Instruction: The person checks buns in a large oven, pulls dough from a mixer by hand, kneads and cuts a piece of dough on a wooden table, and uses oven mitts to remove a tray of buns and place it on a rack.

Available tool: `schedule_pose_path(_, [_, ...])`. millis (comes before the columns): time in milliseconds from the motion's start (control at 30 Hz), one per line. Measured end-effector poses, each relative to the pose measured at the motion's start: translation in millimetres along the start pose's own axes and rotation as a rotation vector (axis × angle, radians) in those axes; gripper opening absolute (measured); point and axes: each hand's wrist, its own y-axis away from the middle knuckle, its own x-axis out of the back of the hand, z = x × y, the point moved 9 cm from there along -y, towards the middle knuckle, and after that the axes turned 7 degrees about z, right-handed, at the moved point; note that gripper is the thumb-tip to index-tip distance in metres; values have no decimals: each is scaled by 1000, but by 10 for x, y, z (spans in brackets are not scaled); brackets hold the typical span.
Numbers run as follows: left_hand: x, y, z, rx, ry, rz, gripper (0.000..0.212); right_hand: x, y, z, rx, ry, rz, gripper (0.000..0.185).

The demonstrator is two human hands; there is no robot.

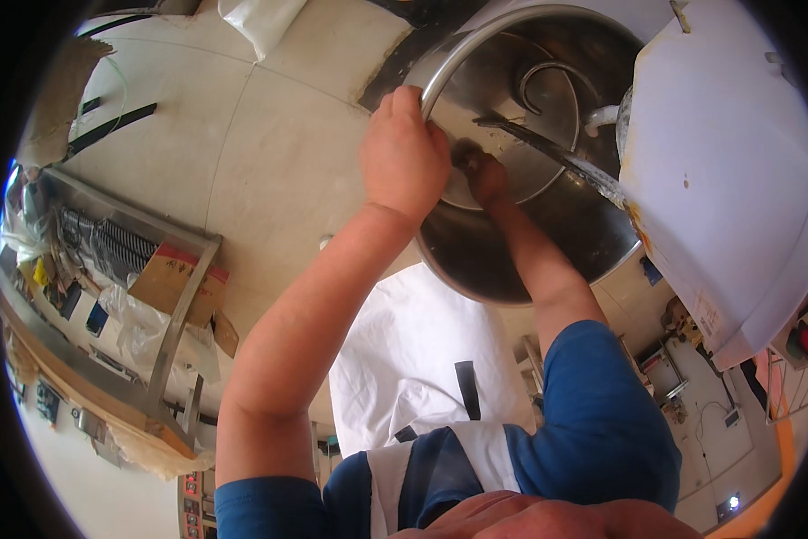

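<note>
A large stainless steel mixer bowl [471,269] stands before me, with a curved metal hook [559,67] and a straight metal bar [552,151] inside it. My left hand [404,151] is closed over the bowl's rolled rim on its left side. Down inside the bowl, my right hand [488,178] holds a dark, bunched scrubbing pad or cloth [467,153] against the inner surface. The white mixer head [727,162] overhangs the bowl's right side, with flaking and rust-coloured marks along its edge.
On the left is a metal-framed workbench [181,323] with a cardboard box [175,279], plastic bags and small items. A white sack or sheet [262,20] lies at the top. A wire rack [798,384] is at the lower right. My white apron [431,350] hangs below the bowl.
</note>
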Motion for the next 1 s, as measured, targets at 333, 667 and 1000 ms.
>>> schedule_pose_path(333, [-9, -12, 49, -17, 41, -1, 26, 266, -154, 394, 176, 290, 325, 20])
schedule_pose_path(667, [-55, -32, -8, 40, 223, 65, 42, 435, 133, -351, -153, -66, -172, 32])
schedule_pose_path(1000, [845, 2801, -3100, 684, -39, -564, 50, 1531, 868, -1661, -225, -605, -133, 27])
